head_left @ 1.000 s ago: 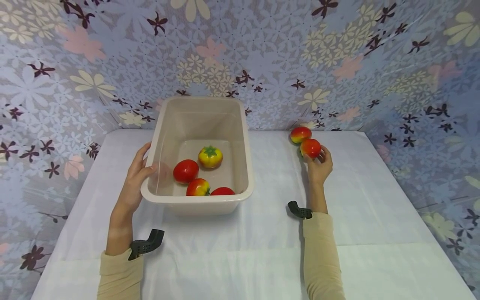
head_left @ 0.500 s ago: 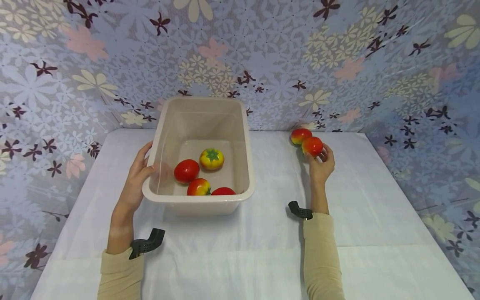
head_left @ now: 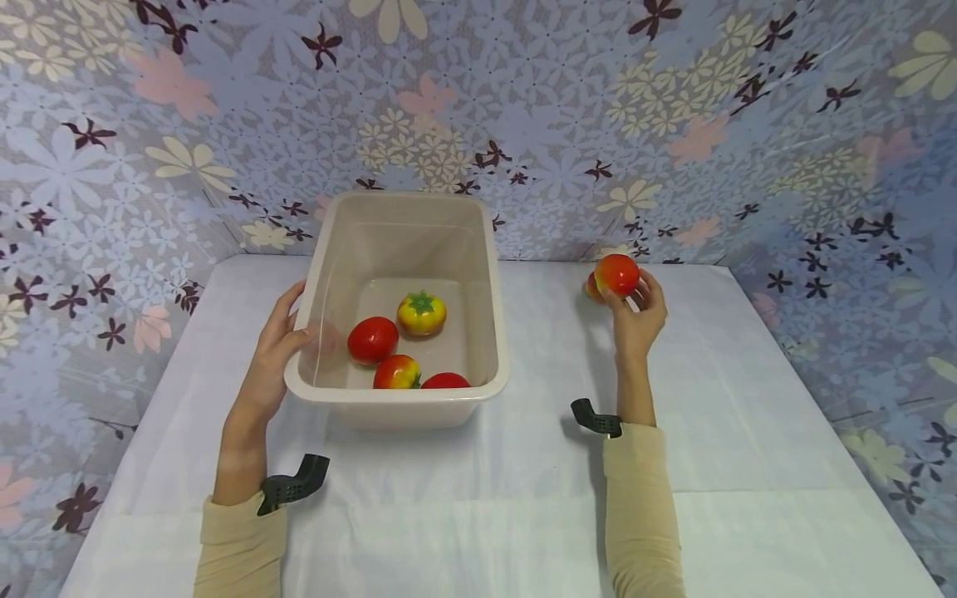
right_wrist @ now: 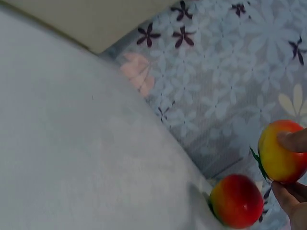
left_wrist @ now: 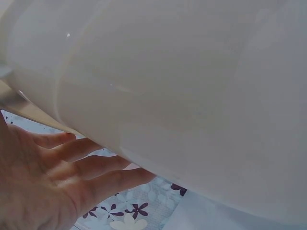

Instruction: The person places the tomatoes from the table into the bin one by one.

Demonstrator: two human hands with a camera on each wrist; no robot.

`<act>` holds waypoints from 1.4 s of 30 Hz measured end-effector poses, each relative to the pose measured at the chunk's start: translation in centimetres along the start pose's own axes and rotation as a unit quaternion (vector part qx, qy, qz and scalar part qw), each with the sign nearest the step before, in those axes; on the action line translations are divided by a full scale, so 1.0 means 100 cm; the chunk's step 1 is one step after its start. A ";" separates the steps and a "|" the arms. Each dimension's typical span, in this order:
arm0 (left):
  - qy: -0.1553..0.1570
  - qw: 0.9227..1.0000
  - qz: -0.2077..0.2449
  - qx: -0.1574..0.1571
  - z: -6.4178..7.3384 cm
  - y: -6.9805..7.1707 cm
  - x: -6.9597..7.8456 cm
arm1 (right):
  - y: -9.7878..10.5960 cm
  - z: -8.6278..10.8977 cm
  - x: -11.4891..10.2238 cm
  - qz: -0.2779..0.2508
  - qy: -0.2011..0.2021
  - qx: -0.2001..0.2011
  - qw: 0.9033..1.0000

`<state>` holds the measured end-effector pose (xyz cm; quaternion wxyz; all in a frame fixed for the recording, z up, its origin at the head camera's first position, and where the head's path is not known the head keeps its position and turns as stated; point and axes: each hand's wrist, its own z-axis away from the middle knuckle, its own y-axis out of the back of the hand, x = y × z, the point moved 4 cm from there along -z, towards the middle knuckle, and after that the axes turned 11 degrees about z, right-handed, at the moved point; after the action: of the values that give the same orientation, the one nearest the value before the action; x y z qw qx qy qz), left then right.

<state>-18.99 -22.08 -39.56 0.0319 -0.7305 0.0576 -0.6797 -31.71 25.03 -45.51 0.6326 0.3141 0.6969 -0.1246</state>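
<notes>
My right hand (head_left: 639, 322) pinches a glossy red-and-yellow tomato (head_left: 617, 275) between thumb and fingers, above the table's far edge. In the right wrist view, its green leafy top shows beside my thumb. A second tomato (right_wrist: 237, 201) lies close by on the white cloth, mostly hidden behind the held one in the head view. My left hand (head_left: 263, 361) holds the left side of a beige plastic bin (head_left: 492, 332), thumb over the rim and fingers along the outer wall. Inside lie a red tomato (head_left: 372, 340), a yellow one (head_left: 422, 314) and others, partly hidden by the front rim.
A white cloth (head_left: 538, 465) covers the table. Floral-patterned sheeting (head_left: 553, 124) rises right behind it and along both sides. The bin stands left of the middle, between my two hands.
My right hand has lifted its tomato slightly and moved it back, so it now covers most of the other one. The left hand and bin stay in place.
</notes>
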 end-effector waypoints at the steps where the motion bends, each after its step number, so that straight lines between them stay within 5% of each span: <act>1: 0.000 1.000 0.000 0.000 0.000 0.000 0.000 | -0.001 0.001 -0.003 -0.004 0.007 -0.004 1.000; 21: -0.002 1.000 -0.017 0.001 0.001 0.001 0.000 | -0.031 0.033 -0.052 -0.078 0.076 -0.097 0.989; 42: 0.001 1.000 -0.006 0.004 0.000 -0.001 -0.001 | -0.040 0.059 -0.082 -0.027 0.157 -0.132 0.978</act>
<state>-18.96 -22.01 -39.65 0.0303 -0.7304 0.0508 -0.6805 -29.33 16.23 -39.52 0.5474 0.2244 0.8062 0.0021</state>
